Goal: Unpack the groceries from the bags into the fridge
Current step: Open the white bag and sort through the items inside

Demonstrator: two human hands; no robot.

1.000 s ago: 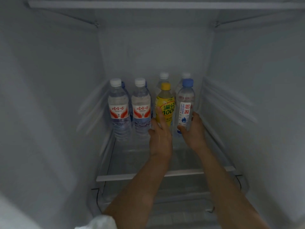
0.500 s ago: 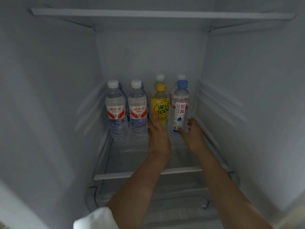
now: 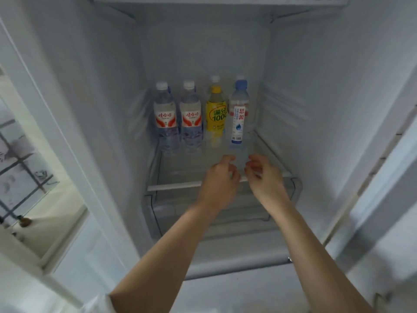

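Several bottles stand at the back of the fridge's glass shelf (image 3: 180,175). Two water bottles with red labels (image 3: 165,118) (image 3: 191,118) are on the left. A yellow drink bottle (image 3: 215,116) and a blue-capped water bottle (image 3: 238,114) stand to their right, with more bottles partly hidden behind. My left hand (image 3: 220,177) and my right hand (image 3: 262,175) hover over the shelf's front edge, a short way in front of the blue-capped bottle. Both hold nothing, with fingers loosely curled.
A clear drawer (image 3: 225,213) sits under the shelf. Another shelf (image 3: 214,0) spans the top. The fridge's side walls close in left and right, with ribbed rails (image 3: 282,107) on the right wall. The door frame (image 3: 56,132) stands at left.
Both hands let go of the yellow bottle and the blue-capped bottle and drew back toward the shelf's front edge. The camera pulled back from the fridge.
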